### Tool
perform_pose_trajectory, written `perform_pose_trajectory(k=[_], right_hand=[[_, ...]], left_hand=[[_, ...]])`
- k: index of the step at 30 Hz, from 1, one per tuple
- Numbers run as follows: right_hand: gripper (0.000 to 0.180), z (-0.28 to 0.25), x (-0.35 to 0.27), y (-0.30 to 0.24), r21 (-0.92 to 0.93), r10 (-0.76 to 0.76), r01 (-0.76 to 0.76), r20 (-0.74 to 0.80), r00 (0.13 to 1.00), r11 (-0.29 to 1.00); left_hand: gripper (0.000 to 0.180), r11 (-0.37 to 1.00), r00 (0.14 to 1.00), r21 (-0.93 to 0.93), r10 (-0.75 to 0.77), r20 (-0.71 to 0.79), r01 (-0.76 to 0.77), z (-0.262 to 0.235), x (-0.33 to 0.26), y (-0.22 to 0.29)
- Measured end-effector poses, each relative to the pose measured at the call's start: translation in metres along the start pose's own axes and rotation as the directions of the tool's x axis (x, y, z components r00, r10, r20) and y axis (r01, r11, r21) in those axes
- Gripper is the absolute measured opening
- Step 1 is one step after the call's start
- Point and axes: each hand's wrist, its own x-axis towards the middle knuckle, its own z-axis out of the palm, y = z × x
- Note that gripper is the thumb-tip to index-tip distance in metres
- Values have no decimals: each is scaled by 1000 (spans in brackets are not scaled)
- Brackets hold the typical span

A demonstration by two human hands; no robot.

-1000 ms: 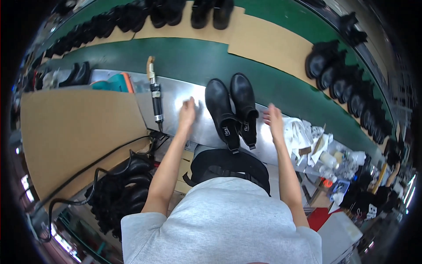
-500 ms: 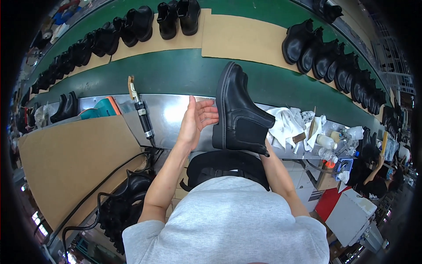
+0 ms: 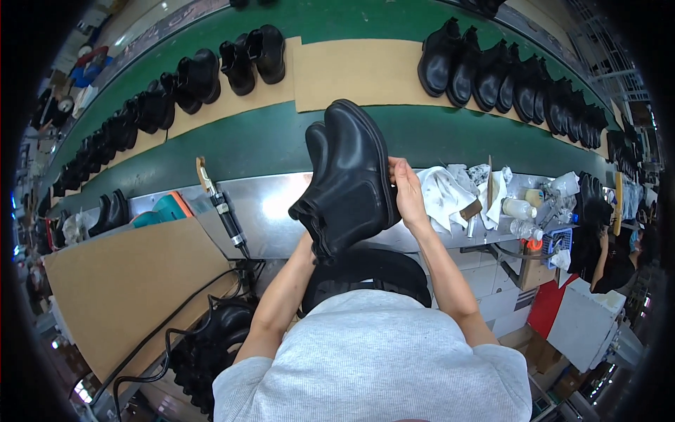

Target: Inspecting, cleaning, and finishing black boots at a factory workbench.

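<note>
A pair of black ankle boots (image 3: 355, 151) with elastic side panels is held up over the bench edge in front of me. Their toes point away and their shafts lean toward me on the left; one boot mostly covers the other. Against the outer sole of the right-hand boot is my right hand (image 3: 409, 197), its fingers bent at the sole edge and partly hidden behind it. My left forearm reaches up behind the boot shafts, which hide the left hand and its fingers.
Rows of black boots (image 3: 200, 77) stand on cardboard sheets (image 3: 358, 74) across the green bench. A corded hand tool (image 3: 223, 211) lies at left, beside a large cardboard sheet (image 3: 133, 288). White cloths (image 3: 443, 193) and plastic bottles (image 3: 519, 209) lie at right. A person sits far right.
The boots have turned over, so the soles now face right and the shafts left. My left hand went from open beside the sole to hidden; my right hand has come into sight.
</note>
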Motion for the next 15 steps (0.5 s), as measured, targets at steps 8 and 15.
perform_pose_trajectory(k=[8,15], right_hand=[[55,1,-5,53,-183,-194,172,-112,975,968],[59,-42,-29,80,228,61,-83,100,993,970]], left_hand=[[63,775,852,414,524,0,-477,-28,10,-9],[48,983,887,-145,-32,460,111,-59,5,5]])
